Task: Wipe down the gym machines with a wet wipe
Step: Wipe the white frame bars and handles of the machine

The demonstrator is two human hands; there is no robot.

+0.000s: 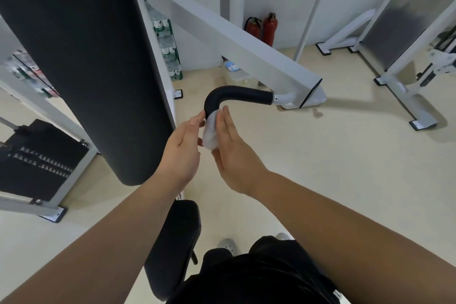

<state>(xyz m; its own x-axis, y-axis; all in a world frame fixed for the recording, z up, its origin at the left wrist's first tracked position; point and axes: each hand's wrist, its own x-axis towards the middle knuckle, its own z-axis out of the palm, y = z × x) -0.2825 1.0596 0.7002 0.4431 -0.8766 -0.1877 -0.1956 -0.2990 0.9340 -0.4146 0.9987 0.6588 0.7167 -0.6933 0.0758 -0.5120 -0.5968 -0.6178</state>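
Item: wet wipe [210,132], white, bunched, wrapped over the lower free end of the black padded handle [237,96] just below its bend. Held between both hands: right hand [233,148] flat against it, fingers [225,121] straight and pressing; left hand [183,142] on the opposite side, thumb lying up towards the bend, its other digits mostly hidden and apparently curled round the wipe. Handle joins a white machine arm [222,32] that slopes up and away. Adjacent: tall black back pad [81,57] to the left, black seat [177,242] below, weight stack [37,163] far left, two red fire extinguishers [265,28] by the wall. Handling note (a judgement): keep the wipe sandwiched all round the grip, twist while sliding up through the bend towards the metal collar, and refold to a clean damp face before the next section.
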